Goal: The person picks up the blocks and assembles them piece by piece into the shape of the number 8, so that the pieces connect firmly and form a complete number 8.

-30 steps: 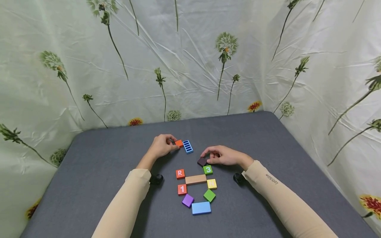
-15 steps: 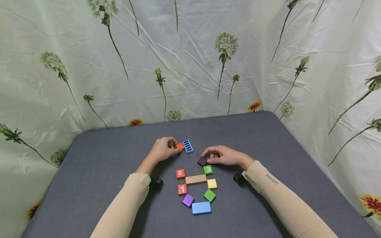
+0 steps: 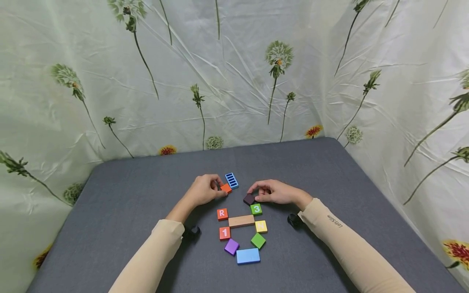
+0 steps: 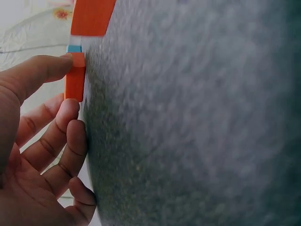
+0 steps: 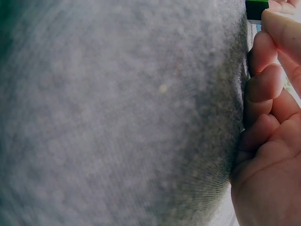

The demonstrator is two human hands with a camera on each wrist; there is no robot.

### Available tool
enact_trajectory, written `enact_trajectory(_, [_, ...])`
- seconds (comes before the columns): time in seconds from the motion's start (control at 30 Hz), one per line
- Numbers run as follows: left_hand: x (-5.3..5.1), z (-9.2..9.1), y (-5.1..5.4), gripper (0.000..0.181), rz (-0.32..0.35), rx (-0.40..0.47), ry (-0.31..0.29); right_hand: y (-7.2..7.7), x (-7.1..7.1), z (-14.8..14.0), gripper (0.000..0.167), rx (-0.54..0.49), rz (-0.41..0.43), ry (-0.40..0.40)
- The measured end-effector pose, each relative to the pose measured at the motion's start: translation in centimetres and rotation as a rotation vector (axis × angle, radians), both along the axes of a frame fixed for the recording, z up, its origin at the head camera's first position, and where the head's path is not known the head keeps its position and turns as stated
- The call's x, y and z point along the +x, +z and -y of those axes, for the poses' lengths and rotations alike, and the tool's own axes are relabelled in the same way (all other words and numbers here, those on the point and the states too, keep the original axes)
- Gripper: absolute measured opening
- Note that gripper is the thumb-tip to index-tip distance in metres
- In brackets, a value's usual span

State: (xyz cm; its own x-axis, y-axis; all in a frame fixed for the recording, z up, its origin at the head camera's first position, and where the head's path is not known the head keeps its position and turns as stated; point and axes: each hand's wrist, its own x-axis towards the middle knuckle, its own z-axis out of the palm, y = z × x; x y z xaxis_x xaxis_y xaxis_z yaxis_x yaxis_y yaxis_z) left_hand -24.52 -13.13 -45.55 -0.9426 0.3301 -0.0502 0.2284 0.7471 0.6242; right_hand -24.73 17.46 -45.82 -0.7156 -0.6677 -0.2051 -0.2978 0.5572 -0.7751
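Observation:
My left hand (image 3: 205, 189) pinches a small orange block (image 3: 226, 188) between thumb and fingers. The left wrist view shows the same orange block (image 4: 74, 84) low over the grey cloth, its thumb (image 4: 51, 68) against one face. Just beyond it lies a blue block with dark bars (image 3: 231, 180). My right hand (image 3: 276, 191) holds a dark block (image 3: 249, 199) by its edges, just behind a green block marked 3 (image 3: 256, 209). In the right wrist view only a corner of the dark block (image 5: 257, 12) shows past the thumb.
Toward the front lie a red R block (image 3: 222, 214), a wooden plank (image 3: 241, 221), a red 1 block (image 3: 224, 233), a yellow block (image 3: 261, 226), a purple block (image 3: 231, 247), a plain green block (image 3: 258, 241) and a light-blue block (image 3: 248, 256). A flowered curtain (image 3: 234, 73) hangs behind.
My left hand has brought the orange block toward the front and slightly right, from beside the barred blue block to its near end. The right hand and dark block stay in place.

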Motion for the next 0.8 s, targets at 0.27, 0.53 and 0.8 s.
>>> enact_trajectory(0.27, [0.8, -0.3, 0.1, 0.024, -0.001, 0.001, -0.065, -0.2, 0.0, 0.0, 0.03, -0.002, 0.005, -0.001])
enact_trajectory(0.53, [1.6, -0.1, 0.1, 0.024, 0.002, -0.003, -0.072, -0.3, -0.1, 0.0, 0.03, 0.001, -0.008, -0.001])
enact_trajectory(0.8, [2.1, -0.1, 0.2, 0.027, 0.041, 0.003, -0.083, -0.1, 0.0, -0.1, 0.03, -0.002, 0.009, -0.003])
